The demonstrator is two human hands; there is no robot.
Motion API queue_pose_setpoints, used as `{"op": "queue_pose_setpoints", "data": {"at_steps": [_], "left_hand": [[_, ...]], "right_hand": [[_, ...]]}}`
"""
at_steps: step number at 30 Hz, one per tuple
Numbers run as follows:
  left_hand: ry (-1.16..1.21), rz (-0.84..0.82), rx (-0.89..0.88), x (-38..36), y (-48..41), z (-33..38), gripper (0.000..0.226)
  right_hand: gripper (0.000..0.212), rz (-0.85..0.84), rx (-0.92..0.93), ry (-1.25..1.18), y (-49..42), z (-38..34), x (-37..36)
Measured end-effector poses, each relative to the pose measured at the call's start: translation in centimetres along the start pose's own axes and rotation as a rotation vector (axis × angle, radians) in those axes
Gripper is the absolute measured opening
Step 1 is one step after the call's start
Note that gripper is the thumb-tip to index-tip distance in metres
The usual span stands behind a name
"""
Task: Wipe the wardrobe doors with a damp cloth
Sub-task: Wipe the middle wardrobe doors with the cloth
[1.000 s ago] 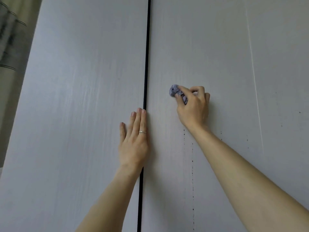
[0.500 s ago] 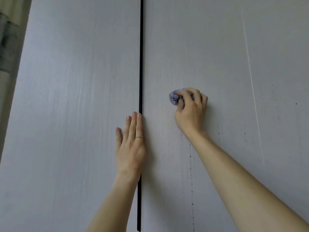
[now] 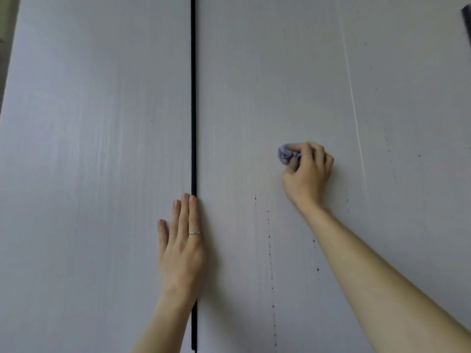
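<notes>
**Balled cloth pressed to the right wardrobe door**

On my head-camera feed, two pale grey wardrobe doors fill the frame, split by a narrow black gap (image 3: 193,98) running top to bottom just left of centre. My right hand (image 3: 309,174), at centre right of the frame, is curled round a small crumpled lilac-grey cloth (image 3: 286,154). The wad sticks out at the hand's upper left and sits against the right door (image 3: 254,85). The forearm reaches in from the lower right corner.

My left hand (image 3: 182,247), low and just left of centre, lies flat on the left door (image 3: 96,149), fingers straight and close together, holding nothing. Its inner edge runs along the gap and covers part of it. A thin silver ring (image 3: 194,233) circles one finger.

Below the cloth, lines of small dark specks (image 3: 269,236) trail down the right door, with more scattered toward the right edge. A thin pale line (image 3: 354,118) slants down the door at upper right. Whether the cloth is damp, I cannot tell. A dark strip (image 3: 466,20) cuts the upper right corner; I cannot make out what it is.
</notes>
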State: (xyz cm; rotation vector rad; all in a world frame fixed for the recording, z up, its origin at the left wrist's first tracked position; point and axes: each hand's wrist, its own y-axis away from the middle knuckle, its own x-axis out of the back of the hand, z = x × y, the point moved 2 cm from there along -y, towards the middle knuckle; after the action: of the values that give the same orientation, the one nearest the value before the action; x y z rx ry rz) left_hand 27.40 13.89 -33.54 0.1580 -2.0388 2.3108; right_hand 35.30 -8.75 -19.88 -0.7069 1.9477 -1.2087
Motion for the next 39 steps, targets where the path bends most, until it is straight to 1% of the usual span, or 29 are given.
{"op": "queue_pose_setpoints", "data": {"at_steps": [2, 3, 4, 7, 8, 10, 11, 12, 13, 16, 19, 20, 21, 22, 25, 26, 28, 30, 32, 34, 36, 39], "left_hand": [[-0.006, 0.008, 0.007, -0.2, 0.2, 0.2, 0.086], [-0.004, 0.011, 0.016, -0.2, 0.2, 0.2, 0.085], [0.002, 0.011, 0.025, -0.3, 0.1, 0.2, 0.083], [-0.002, -0.006, 0.042, -0.1, -0.2, 0.2, 0.077], [-0.009, -0.016, 0.040, -0.1, -0.1, 0.3, 0.076], [-0.016, -0.031, 0.048, 0.0, 0.1, 0.4, 0.078], [-0.015, -0.035, 0.056, 0.0, 0.2, 0.5, 0.080], [-0.013, -0.043, 0.061, 0.0, 0.2, 0.5, 0.081], [-0.014, -0.051, 0.062, 0.0, 0.2, 0.6, 0.083], [-0.021, -0.051, 0.058, 0.0, 0.2, 0.5, 0.087], [-0.002, -0.034, 0.076, -0.2, 0.1, 0.3, 0.090], [0.005, -0.034, 0.079, -0.2, 0.2, 0.3, 0.089], [0.008, -0.035, 0.080, -0.3, 0.1, 0.2, 0.086], [0.007, -0.034, 0.079, -0.3, 0.0, 0.2, 0.082], [0.003, -0.031, 0.053, -0.2, -0.1, 0.0, 0.076], [-0.013, -0.034, 0.033, 0.0, 0.3, -0.3, 0.077], [-0.037, -0.017, 0.006, -0.1, 2.1, -0.8, 0.076], [-0.048, 0.006, 0.010, -0.2, 4.1, -1.4, 0.068], [-0.059, 0.027, 0.009, -0.5, 5.0, -1.6, 0.061], [-0.070, 0.047, 0.003, -0.8, 4.9, -1.8, 0.058], [-0.078, 0.059, -0.006, -0.8, 4.8, -1.9, 0.058], [-0.070, 0.059, -0.012, -0.5, 5.1, -2.0, 0.055]], "right_hand": [[0.027, 0.021, -0.119, -0.055, 1.9, -1.2, -0.8], [0.026, -0.008, -0.101, -0.070, 3.3, -2.1, -1.3], [0.025, -0.062, -0.016, -0.061, 4.8, -2.9, -1.8], [0.026, -0.273, 0.421, -0.005, 8.9, -3.9, -2.1], [0.026, -0.347, 0.540, 0.003, 9.2, -3.6, -1.8], [0.028, -0.451, 0.668, 0.018, 7.7, -3.0, -1.0], [0.028, -0.458, 0.675, 0.036, 6.4, -2.6, -0.7], [0.028, -0.427, 0.636, 0.059, 4.9, -2.0, -0.4], [0.027, -0.377, 0.551, 0.079, 3.1, -1.2, 0.0], [0.029, -0.218, 0.210, 0.077, -0.9, 1.8, 1.4], [0.029, -0.059, -0.081, 0.021, -0.5, 1.7, 1.0], [0.027, -0.026, -0.126, 0.005, 0.7, 0.9, 0.5], [0.024, -0.013, -0.111, -0.013, 2.2, 0.0, -0.2], [0.022, -0.032, -0.031, -0.021, 4.0, -0.9, -0.8], [0.024, -0.227, 0.354, -0.019, 8.6, -3.2, -1.9], [0.025, -0.266, 0.408, -0.029, 8.9, -3.9, -2.2], [0.025, -0.269, 0.348, -0.052, 7.6, -5.5, -2.7], [0.027, -0.263, 0.282, -0.053, 6.0, -6.9, -3.6], [0.028, -0.258, 0.296, -0.061, 5.6, -7.1, -4.0], [0.027, -0.252, 0.361, -0.070, 7.8, -6.1, -3.5], [0.027, -0.282, 0.462, -0.100, 12.5, -4.0, -1.7], [0.028, -0.403, 0.667, -0.090, 19.1, -1.4, 1.5]]}}
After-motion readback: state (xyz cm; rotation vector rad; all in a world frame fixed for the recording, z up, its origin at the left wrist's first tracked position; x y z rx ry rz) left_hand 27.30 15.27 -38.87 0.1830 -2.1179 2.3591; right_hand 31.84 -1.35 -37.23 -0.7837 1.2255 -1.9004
